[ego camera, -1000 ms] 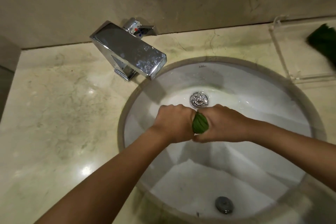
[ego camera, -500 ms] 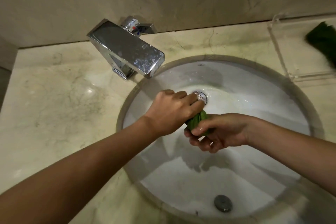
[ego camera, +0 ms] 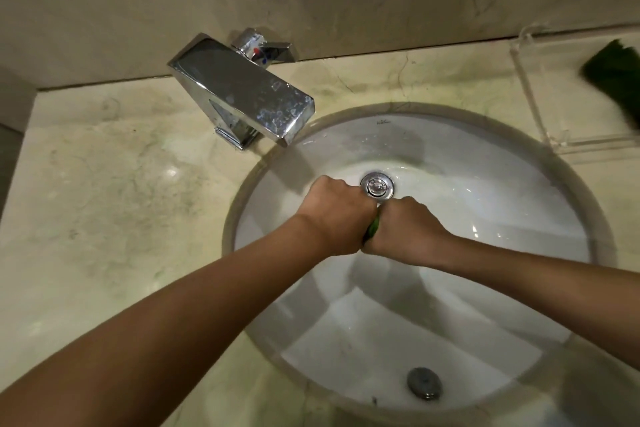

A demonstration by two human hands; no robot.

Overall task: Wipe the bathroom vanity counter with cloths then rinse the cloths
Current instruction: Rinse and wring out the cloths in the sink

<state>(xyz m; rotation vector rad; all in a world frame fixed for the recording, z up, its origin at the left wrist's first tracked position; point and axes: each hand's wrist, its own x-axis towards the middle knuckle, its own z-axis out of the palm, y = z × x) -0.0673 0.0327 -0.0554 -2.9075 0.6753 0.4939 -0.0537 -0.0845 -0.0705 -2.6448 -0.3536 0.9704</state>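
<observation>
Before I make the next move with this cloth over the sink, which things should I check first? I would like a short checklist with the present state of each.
1. Both hands grip the green cloth: ok; left hand and right hand hold it between them.
2. Cloth is above the sink basin: ok.
3. Faucet shows no stream: ok.
4. Drain open: cannot tell.
5. Cloth wrung out enough: cannot tell; the fists hide most of it.
6. Second dark cloth lies on the clear tray: ok.
</observation>
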